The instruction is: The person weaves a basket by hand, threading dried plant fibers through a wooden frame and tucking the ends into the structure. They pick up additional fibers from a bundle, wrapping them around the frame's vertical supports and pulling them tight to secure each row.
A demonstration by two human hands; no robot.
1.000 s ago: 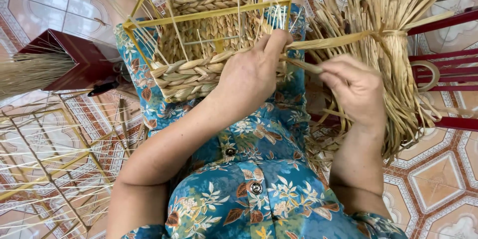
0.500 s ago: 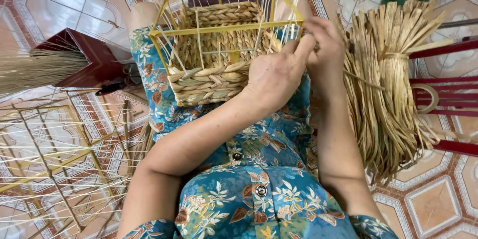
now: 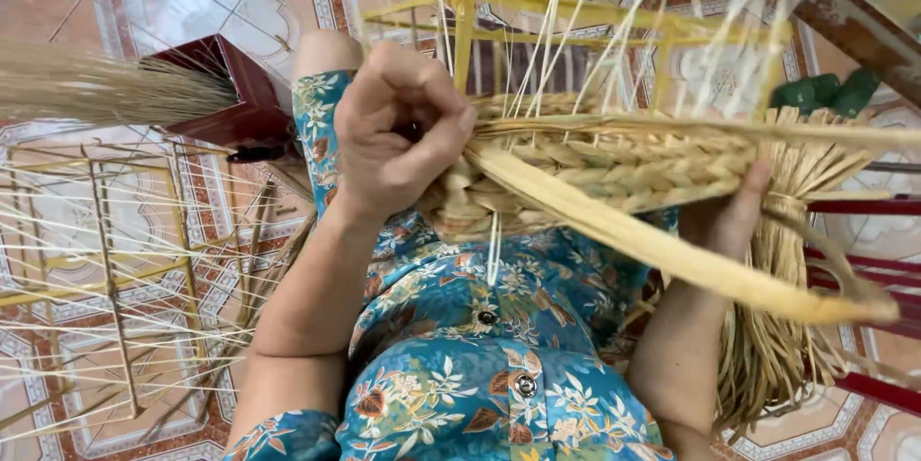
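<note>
Straw-coloured braid fills the middle of the frame: a half-woven basket (image 3: 614,159) sits on the person's lap, built on a yellow wire frame (image 3: 576,15) whose top bars run across the upper centre. Thin pale strands rise from the weave and run out past the top edge, so their ends are cut off. The left hand (image 3: 398,130), left of centre, is curled into a fist at the basket's near corner, thumb pressed against the fingers, pinching the start of a broad flat straw strand (image 3: 672,250); the pinch point itself is hidden inside the fist. That strand slants down to the lower right. The right hand (image 3: 734,216) is mostly hidden behind the basket and the strand; only the heel and part of the palm show, pressed to the basket's right side, and whether its fingers grip anything cannot be told. Behind it at the right hangs a tied bundle of straw (image 3: 777,327). At the left lies a second wire frame (image 3: 106,269), blurred, beside a dark red stool (image 3: 225,101).
</note>
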